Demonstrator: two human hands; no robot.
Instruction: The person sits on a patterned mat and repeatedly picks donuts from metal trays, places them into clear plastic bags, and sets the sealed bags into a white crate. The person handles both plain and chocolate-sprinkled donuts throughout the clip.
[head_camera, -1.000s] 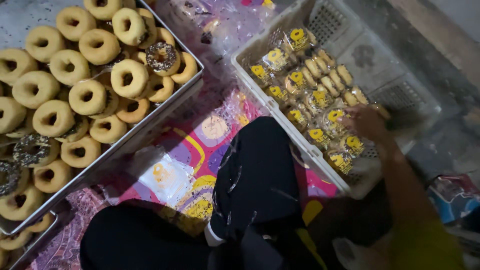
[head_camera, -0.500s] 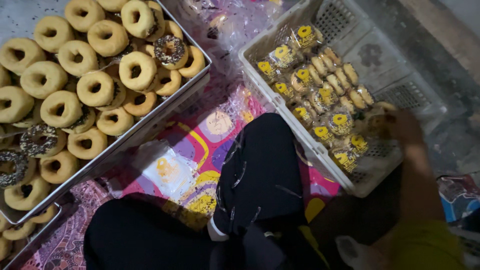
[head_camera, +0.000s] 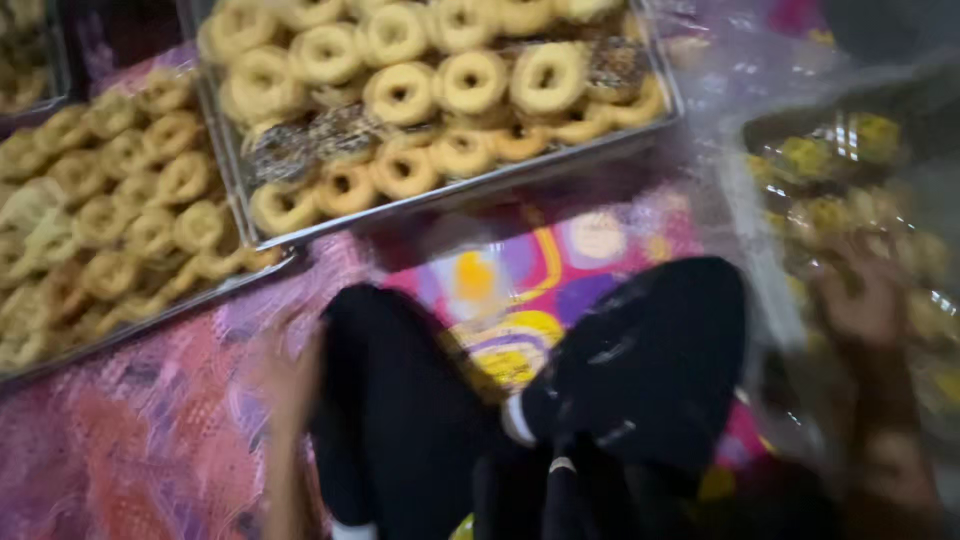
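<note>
The view is heavily blurred by motion. My right hand (head_camera: 865, 300) reaches into a white plastic crate (head_camera: 768, 262) at the right and rests among clear packets of yellow-topped doughnuts (head_camera: 830, 160); its grip is too smeared to read. My left hand (head_camera: 290, 375) hovers low at the left, beside my knee in black trousers (head_camera: 400, 420), above the patterned mat. Nothing is visible in it, but its fingers are blurred.
A metal tray (head_camera: 450, 200) heaped with ring doughnuts, some with dark sprinkles, lies at the top centre. A second tray (head_camera: 150, 318) of plain doughnuts lies at the left. A bright patterned mat (head_camera: 520, 290) covers the floor between them, under my crossed legs.
The view has swung left and down, so the trays now fill the top and the crate sits at the right edge. My left hand has come into view beside my knee.
</note>
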